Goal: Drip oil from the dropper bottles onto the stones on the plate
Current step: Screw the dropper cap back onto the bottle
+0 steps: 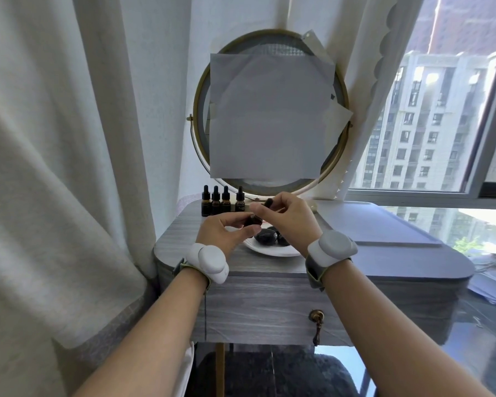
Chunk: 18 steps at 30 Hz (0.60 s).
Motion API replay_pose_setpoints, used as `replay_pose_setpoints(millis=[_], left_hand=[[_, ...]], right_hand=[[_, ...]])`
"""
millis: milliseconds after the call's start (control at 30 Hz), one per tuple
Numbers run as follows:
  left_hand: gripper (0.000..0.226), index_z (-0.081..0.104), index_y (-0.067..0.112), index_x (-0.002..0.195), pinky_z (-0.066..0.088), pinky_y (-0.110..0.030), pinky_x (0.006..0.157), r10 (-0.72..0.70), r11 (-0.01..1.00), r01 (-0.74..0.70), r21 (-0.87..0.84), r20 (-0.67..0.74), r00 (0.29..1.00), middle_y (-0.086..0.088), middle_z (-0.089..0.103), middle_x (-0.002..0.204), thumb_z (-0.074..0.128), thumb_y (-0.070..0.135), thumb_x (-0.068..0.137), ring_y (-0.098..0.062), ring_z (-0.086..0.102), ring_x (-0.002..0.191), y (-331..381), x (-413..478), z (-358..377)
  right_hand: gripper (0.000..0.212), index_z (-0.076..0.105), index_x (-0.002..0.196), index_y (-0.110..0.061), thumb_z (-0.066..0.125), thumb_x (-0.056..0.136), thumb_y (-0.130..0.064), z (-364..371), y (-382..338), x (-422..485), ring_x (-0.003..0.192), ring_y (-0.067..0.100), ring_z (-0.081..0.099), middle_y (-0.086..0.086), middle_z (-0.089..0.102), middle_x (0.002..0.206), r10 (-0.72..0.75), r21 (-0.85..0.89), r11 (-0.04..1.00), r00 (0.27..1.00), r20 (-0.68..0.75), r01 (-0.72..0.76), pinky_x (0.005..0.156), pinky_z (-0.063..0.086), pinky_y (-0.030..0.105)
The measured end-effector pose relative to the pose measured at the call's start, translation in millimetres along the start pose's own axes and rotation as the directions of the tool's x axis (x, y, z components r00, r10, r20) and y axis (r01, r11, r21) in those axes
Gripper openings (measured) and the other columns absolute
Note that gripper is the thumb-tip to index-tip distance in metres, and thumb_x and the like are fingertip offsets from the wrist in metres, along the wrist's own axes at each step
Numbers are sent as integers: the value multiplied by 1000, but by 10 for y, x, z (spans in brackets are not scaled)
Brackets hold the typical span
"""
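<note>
A small dark dropper bottle (pixel 254 220) is gripped between the thumb and fingers of my left hand (pixel 222 232), just above the white plate (pixel 272 251). My right hand (pixel 288 216) pinches the black dropper cap (pixel 269 202) at the bottle's top. Dark polished stones (pixel 266 235) lie on the plate, partly hidden behind both hands. Several more amber dropper bottles (pixel 221 202) with black caps stand in a row at the back of the grey wooden table (pixel 249 308).
A round mirror (pixel 269 116) covered with paper stands behind the bottles. A curtain (pixel 55 167) hangs at the left. A grey padded surface (pixel 398 242) adjoins the table on the right, below the window. A drawer knob (pixel 316 315) is on the table's front.
</note>
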<state>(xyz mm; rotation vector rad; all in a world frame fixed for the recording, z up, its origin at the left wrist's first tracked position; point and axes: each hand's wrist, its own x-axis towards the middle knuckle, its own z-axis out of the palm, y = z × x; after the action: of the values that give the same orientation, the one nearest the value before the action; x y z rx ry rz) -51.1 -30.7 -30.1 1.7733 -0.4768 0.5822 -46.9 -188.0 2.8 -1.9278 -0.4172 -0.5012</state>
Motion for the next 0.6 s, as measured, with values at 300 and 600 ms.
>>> replay_pose_setpoints(millis=[300, 600], left_hand=[[20, 72, 32, 92, 48, -7, 76, -14, 1000, 13, -4, -42, 999, 16, 72, 85, 77, 25, 74, -4, 66, 84, 1, 3, 10], [24, 67, 42, 81, 42, 1, 67, 7, 1000, -7, -21, -40, 999, 30, 68, 73, 77, 22, 74, 11, 61, 74, 37, -12, 1]], right_hand=[[28, 65, 116, -12, 62, 90, -4, -119, -6, -29, 90, 4, 67, 1, 72, 101, -38, 238, 971, 998, 52, 25, 85, 51, 19], [16, 70, 100, -15, 66, 88, -25, -73, 8, 8, 64, -7, 55, -7, 67, 81, -51, 101, 994, 998, 49, 45, 64, 46, 11]])
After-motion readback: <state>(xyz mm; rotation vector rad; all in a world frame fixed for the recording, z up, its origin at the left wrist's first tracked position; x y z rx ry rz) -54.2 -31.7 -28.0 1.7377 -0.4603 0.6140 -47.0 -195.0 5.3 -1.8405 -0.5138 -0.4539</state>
